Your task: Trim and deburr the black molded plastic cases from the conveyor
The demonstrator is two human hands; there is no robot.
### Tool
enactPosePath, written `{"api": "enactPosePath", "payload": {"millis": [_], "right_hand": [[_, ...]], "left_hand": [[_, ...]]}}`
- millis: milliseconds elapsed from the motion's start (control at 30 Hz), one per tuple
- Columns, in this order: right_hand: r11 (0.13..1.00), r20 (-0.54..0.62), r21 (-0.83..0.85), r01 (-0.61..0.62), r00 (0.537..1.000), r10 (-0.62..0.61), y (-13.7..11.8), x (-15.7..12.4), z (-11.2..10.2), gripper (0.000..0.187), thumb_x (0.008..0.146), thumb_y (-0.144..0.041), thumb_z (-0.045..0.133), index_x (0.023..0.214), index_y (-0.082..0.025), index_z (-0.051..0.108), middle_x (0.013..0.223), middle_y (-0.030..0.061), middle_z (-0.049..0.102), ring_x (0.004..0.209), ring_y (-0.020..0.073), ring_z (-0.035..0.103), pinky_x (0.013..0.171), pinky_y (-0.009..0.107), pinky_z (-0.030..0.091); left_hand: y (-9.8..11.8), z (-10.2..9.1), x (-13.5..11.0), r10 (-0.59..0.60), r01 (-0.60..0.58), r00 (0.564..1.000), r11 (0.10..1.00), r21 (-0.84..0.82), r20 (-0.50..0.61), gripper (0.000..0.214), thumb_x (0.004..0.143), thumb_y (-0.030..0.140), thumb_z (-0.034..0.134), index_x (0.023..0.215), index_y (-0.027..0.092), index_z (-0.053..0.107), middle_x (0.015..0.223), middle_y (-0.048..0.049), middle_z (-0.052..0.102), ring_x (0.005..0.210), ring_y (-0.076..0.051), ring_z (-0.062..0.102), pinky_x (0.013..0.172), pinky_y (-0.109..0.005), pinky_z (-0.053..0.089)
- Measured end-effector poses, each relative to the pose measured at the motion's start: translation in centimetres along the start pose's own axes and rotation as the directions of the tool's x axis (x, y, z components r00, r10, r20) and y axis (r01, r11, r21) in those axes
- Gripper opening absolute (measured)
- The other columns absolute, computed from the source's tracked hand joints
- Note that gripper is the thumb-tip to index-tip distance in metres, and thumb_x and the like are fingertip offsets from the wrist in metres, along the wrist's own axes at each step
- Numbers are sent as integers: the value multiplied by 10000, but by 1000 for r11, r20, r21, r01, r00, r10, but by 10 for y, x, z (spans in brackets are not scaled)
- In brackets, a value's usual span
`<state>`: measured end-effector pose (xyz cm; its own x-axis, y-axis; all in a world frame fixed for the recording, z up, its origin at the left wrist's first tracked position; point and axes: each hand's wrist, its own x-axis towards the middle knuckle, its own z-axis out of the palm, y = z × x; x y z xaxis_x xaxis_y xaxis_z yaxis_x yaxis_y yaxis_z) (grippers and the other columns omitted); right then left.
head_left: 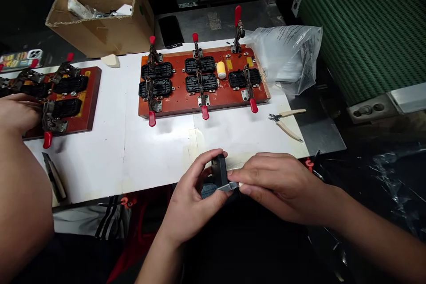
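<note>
Near the front edge of the table, my left hand [195, 202] grips a small black plastic part [218, 170] on edge between fingers and thumb. My right hand [282, 186] is closed around a knife [229, 186]; its silver blade lies against the lower edge of the black part, close to my left thumb. Most of the knife's handle is hidden by my fingers. Beyond my hands stands a red-brown fixture board [179, 105] with red-handled toggle clamps, holding several black plastic parts [200, 83].
A co-worker's arm [20, 177] reaches over a second fixture board [95, 97] at left. Nearby lies a box cutter [55, 177]. Side cutters [288, 126], a plastic bag [286, 57] and a green conveyor [366, 31] are right. Behind are a cardboard box [96, 35] and phone [171, 31].
</note>
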<state>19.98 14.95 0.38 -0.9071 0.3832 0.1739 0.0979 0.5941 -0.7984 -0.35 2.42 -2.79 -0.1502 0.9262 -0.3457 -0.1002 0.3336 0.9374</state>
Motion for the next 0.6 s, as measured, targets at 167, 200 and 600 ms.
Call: {"api": "enactPosePath", "payload": {"millis": [167,200,600], "right_hand": [[997,-65,-59,-43,997,39,15,0,-2,296,1060,-186,585,1335,-191,694,1091,51,760,960,150,693,862,270,529],[989,-103,-107,-99,991,88,20,0,-4,301,1065,-206,581,1343,-202,697,1089,48,761,967,157,696,873,278,525],[802,-83,281,-528,819,568,33,5,3,259,995,-435,675,876,-215,606,714,-55,555,646,111,499,573,217,385]], "left_hand": [[2,0,0,14,-14,999,1000,5,42,576,886,233,816,1407,366,610,1482,-26,610,1295,-248,625,1029,-296,538],[3,0,-1,18,-18,998,1000,11,66,576,887,226,815,1407,366,611,1489,-24,603,1318,-250,615,1059,-305,528],[-5,14,-1,-24,15,989,998,63,146,588,892,239,805,1425,366,591,1504,-43,605,1411,-276,567,1173,-358,462]]}}
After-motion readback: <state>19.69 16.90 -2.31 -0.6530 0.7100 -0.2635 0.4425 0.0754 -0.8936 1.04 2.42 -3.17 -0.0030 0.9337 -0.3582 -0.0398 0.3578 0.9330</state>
